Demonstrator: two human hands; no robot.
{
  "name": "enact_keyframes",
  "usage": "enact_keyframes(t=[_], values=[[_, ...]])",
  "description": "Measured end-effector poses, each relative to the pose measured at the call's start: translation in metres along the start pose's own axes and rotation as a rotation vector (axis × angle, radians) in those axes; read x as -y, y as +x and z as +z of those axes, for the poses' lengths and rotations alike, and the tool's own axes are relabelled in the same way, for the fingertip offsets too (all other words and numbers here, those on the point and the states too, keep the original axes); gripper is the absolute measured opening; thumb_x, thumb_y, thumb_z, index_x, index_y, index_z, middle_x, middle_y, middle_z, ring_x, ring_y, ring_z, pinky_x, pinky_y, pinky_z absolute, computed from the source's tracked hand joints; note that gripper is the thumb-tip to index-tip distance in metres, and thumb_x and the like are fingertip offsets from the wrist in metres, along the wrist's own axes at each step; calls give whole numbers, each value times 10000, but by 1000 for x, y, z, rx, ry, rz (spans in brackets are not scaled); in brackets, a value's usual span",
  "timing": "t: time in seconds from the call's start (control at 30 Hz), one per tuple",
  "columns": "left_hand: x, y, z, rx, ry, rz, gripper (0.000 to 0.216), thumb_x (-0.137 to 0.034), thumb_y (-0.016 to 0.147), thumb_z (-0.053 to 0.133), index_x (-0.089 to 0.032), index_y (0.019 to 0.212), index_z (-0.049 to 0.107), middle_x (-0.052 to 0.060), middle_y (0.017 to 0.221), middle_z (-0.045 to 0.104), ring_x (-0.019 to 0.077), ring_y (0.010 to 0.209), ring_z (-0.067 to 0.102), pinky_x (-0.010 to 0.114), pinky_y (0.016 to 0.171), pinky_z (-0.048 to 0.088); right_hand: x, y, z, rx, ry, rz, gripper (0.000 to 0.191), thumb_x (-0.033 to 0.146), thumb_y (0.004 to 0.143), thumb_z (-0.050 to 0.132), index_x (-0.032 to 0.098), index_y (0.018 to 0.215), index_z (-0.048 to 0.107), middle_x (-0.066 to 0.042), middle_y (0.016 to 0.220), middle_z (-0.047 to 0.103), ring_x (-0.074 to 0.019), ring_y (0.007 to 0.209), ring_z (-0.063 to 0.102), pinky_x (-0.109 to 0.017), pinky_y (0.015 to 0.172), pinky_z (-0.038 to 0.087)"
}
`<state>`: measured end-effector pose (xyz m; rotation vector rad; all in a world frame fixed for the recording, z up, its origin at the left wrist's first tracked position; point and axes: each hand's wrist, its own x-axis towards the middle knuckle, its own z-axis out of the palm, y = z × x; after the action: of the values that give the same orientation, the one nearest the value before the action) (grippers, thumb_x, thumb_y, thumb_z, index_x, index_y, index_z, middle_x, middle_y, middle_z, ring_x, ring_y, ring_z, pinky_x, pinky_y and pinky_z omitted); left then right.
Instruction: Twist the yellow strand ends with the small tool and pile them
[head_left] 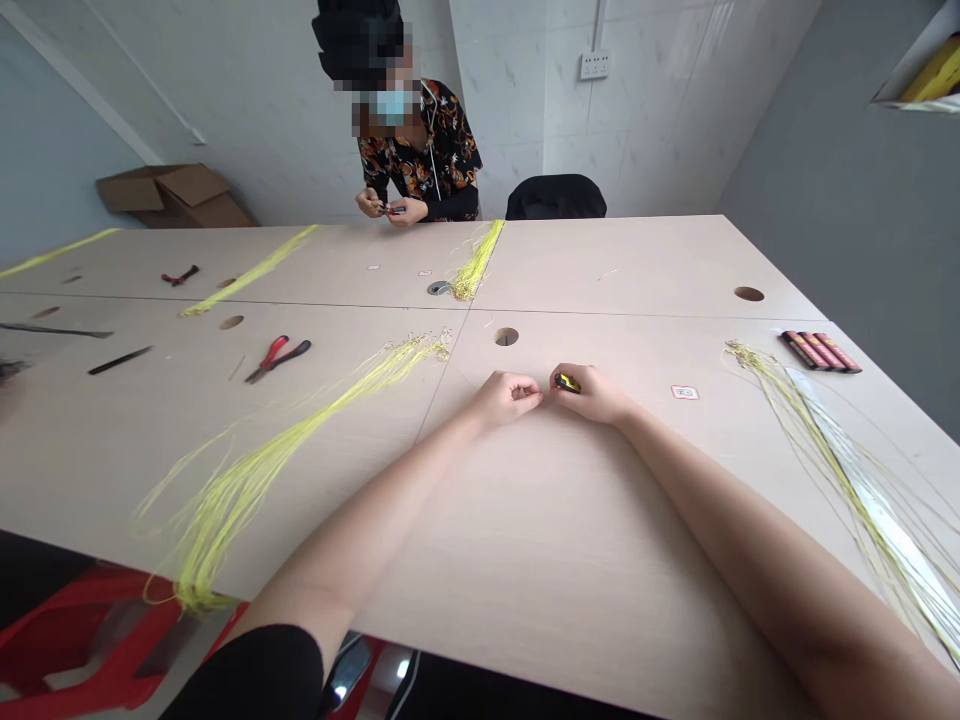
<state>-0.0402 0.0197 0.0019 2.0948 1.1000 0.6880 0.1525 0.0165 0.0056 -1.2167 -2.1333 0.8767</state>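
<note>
Near the middle of the table, my left hand (511, 397) is closed in a pinch, its fingertips close to my right hand. Whatever it holds is too fine or too hidden to make out. My right hand (592, 392) is wrapped round a small black-and-yellow object (567, 383), mostly covered by the fingers. To the left lies a long bundle of yellow threads (300, 435) with small metallic bits at its far end. Another bundle of pale yellow threads (840, 465) lies to the right, beside a shiny strip (847, 450).
Red-and-black handled pliers (276, 358) and a dark, slim tool (120, 361) lie left. Several red-and-black sticks (821, 352) sit right, past a small label (685, 392). Beyond a round table hole (506, 337), a co-worker (420, 150) handles a small tool across the table.
</note>
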Motion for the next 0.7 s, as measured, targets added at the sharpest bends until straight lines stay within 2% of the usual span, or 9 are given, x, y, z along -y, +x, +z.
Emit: enact_keyframes(t=[0.43, 0.6, 0.7], values=[[-1, 0, 0, -9, -20, -3, 207, -293, 754, 548, -138, 623, 589, -60, 494, 394, 62, 492, 327, 212, 502, 254, 0, -1, 0, -10, 8, -3, 139, 263, 699, 451, 177, 775, 531, 4, 702, 544, -118, 625, 451, -254, 606, 347], [1, 0, 0, -13, -36, -16, 219, -306, 758, 552, -139, 621, 581, -61, 484, 373, 62, 480, 307, 214, 486, 239, -2, 0, 0, -43, 29, -16, 165, 283, 716, 473, 181, 830, 534, 23, 651, 499, -115, 596, 434, -246, 581, 338], [1, 0, 0, -15, -45, -10, 219, -306, 759, 548, -139, 620, 579, -60, 484, 372, 62, 479, 302, 214, 482, 238, -2, 0, 0, -25, 44, -19, 156, 277, 714, 479, 177, 811, 549, 0, 718, 561, -123, 646, 479, -252, 614, 361]])
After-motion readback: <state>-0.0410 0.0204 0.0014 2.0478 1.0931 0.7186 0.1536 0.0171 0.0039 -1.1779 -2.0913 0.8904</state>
